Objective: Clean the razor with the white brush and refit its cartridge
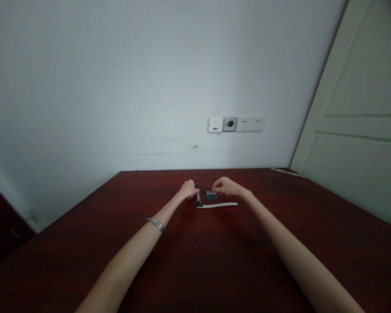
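Left hand [188, 189]: fingers closed on a slim dark-and-silver strip [198, 200], upper end partly hidden; strip meets a long white curved handle [217, 204] on the red-brown table [195, 261]. Right hand [226, 187]: fingers half-curled at the corner of a small clear rectangular packet [211, 195]; grip cannot be told, dark contents indistinct.

The dark reddish-brown wooden table [215, 261] has faint grain. On the table, the slim white L-shaped tool [218, 205] turns black at its corner; the small flat rectangular piece [211, 195] is banded dark teal. The pale grey painted wall [150, 87] behind the table is dark-streaked.
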`<state>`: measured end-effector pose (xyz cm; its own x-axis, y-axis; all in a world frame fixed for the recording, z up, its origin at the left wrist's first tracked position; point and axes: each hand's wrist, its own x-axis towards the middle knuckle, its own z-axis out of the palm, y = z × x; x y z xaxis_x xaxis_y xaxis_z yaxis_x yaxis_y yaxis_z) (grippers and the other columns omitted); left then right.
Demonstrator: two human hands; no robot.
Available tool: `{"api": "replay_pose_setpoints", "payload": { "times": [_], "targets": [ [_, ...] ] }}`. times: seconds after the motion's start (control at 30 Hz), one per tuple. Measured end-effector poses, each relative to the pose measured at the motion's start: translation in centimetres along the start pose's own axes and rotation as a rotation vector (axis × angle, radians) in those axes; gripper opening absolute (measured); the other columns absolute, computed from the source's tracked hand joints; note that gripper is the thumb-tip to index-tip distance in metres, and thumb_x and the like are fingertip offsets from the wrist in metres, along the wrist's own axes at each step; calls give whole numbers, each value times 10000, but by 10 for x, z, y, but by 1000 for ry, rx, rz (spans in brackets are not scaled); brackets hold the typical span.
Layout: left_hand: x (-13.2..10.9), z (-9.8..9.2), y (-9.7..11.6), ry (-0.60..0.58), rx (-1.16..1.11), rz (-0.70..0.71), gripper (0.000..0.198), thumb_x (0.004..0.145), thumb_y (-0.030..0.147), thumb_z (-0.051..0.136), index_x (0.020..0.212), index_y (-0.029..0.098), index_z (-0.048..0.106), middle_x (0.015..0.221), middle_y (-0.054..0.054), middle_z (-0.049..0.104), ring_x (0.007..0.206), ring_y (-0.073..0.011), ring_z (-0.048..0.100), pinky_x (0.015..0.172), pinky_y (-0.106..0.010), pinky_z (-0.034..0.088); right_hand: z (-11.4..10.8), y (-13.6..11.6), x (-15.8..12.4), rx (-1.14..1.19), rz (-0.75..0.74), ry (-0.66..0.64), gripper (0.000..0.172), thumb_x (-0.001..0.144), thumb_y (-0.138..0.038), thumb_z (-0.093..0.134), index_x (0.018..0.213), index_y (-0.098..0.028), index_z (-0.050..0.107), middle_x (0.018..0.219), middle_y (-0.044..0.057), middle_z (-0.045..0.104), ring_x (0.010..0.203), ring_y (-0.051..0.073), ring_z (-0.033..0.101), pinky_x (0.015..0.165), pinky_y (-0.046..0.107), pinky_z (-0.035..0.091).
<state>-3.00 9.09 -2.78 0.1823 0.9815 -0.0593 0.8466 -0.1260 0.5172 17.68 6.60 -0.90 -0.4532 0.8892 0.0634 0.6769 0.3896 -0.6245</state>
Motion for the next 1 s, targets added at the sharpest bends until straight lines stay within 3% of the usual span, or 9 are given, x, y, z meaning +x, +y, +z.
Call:
{"api": "replay_pose_setpoints", "payload": {
  "times": [0.3,0.43,0.63,0.8,1.0],
  "targets": [
    [13,4,18,50,165,-83,208,637,248,672,776,94,673,636,-144,663,697,-250,660,578,-267,461,5,4,3,-100,8,-8,192,738,-241,538,711,-114,680,567,43,617,454,89,517,401,170,375],
    [18,5,17,62,166,-102,267,596,204,683,841,100,677,718,-164,678,780,-262,659,602,-256,452,6,2,2,-83,0,-11,217,751,-274,546,693,-114,681,551,43,615,442,90,512,414,184,379],
    [24,9,13,21,131,-120,216,613,247,673,762,91,678,541,-103,624,599,-216,639,529,-243,436,8,3,3,-104,-1,-24,228,768,-300,551,713,-124,684,581,50,636,459,96,531,436,184,377],
    [26,15,8,30,54,-105,220,659,289,649,687,71,651,437,-70,554,444,-174,571,464,-237,415,6,-5,1,-251,7,1,225,767,-307,566,668,-144,684,608,56,654,518,114,557,475,192,364],
    [16,-3,16,137,-56,-31,214,711,296,582,652,95,626,503,-62,581,406,-137,548,456,-217,406,5,-30,-8,-473,1,127,328,811,-428,527,694,-167,688,739,99,675,674,176,616,559,223,387]
  ]
}}
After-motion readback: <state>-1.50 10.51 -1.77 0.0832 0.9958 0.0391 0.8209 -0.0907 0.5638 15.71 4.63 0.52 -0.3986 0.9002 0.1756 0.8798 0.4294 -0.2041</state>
